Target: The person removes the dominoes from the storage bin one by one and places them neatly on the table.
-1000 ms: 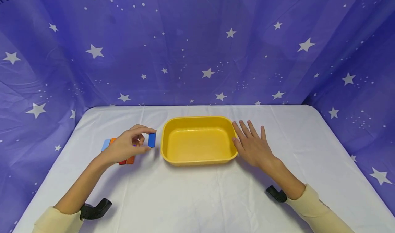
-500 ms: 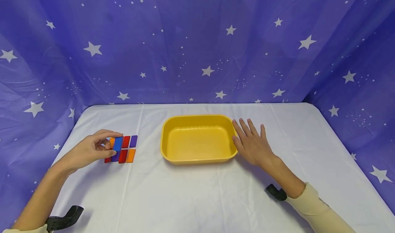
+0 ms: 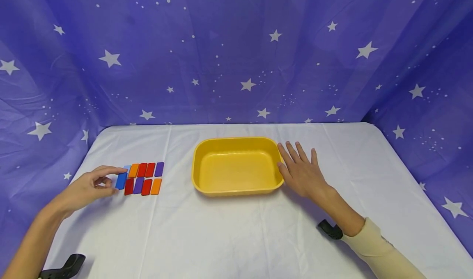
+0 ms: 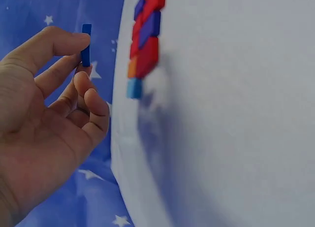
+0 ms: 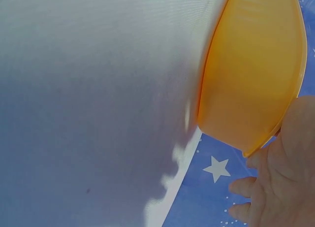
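Observation:
Between thumb and fingertip, my left hand [image 3: 86,189] pinches a small blue rectangular block [image 3: 121,181]. It is at the left end of two rows of coloured blocks on the table. Just behind it a light blue block [image 3: 127,168] is partly hidden. In the left wrist view the blue block [image 4: 86,53] appears edge-on at the fingertips, apart from the rows. My right hand [image 3: 304,173] lies with straight, spread fingers against the right rim of a yellow tub [image 3: 236,172]; nothing is in its grip.
The rows hold several red, orange and purple blocks, such as a purple block [image 3: 159,169] at the right end. A white cloth covers the table [image 3: 221,238]. A purple star-patterned curtain [image 3: 207,57] surrounds the back and sides.
My left hand has carried the blue block leftward from beside the tub, across the rows, to their left end, and lowered it. My right hand and the tub stay in place.

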Motion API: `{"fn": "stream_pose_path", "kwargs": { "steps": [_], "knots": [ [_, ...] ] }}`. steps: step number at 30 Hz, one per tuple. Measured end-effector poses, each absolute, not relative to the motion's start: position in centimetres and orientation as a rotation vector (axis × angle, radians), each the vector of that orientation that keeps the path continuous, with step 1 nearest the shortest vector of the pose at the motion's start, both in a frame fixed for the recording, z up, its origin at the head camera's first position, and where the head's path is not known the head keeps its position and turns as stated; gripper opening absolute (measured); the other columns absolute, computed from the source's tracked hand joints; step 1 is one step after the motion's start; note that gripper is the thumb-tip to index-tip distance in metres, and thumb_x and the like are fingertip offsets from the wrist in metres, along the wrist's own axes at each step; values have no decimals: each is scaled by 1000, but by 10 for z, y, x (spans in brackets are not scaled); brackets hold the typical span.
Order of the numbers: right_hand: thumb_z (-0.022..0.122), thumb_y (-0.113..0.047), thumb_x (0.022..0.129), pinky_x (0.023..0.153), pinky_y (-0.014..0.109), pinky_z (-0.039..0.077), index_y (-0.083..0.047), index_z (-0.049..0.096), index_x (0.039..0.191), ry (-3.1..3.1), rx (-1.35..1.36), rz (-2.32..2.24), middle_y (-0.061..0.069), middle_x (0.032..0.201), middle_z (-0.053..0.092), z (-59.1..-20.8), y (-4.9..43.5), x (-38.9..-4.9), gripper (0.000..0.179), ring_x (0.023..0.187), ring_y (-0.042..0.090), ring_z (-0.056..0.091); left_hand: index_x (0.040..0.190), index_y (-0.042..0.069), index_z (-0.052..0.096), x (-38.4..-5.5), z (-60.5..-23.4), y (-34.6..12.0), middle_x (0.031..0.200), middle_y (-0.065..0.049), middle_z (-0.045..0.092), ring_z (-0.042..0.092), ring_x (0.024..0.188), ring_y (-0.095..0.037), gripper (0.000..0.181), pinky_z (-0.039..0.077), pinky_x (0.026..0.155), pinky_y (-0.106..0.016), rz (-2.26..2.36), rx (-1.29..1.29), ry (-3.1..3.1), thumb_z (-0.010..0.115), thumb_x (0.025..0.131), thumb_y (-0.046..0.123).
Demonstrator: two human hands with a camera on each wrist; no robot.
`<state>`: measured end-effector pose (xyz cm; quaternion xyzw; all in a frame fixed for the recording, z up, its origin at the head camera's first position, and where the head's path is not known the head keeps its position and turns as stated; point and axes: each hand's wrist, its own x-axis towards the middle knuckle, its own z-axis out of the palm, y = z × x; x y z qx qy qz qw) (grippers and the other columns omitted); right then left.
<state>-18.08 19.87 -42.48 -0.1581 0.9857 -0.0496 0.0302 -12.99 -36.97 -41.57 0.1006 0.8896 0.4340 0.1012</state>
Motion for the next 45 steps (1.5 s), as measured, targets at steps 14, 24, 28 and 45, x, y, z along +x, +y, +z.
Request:
{"fn": "stream_pose_path", "kwargs": {
  "steps": [14,24,28,45],
  "knots": [
    [20,-48,107,111,68,-7,-17,9,162,3034,-481,-156,14,165,12,-426,198,-181,63,150,38,3,131,8,64,-124,-444,-394,111,-3,47,48,83,-12,47,40,63,-24,1184,267,2720,74,85,2],
    [19,-48,107,111,69,-4,-17,9,162,3037,-483,-142,14,165,12,-425,198,-180,63,150,38,2,129,3,64,-127,-448,-390,112,-4,46,47,81,-12,46,40,62,-24,1186,296,2714,76,84,3],
    [19,-48,107,111,68,-5,-17,8,162,3034,-485,-154,13,165,11,-424,198,-181,64,150,38,3,129,2,63,-127,-447,-390,113,-5,47,47,82,-12,46,41,63,-24,1160,288,2717,75,84,4],
    [19,-48,107,111,67,-8,-17,8,162,3017,-471,-170,13,165,11,-422,197,-181,63,150,37,1,134,1,59,-128,-448,-388,114,-10,46,48,81,-13,50,40,63,-25,1110,252,2700,73,86,5]
  ]
}}
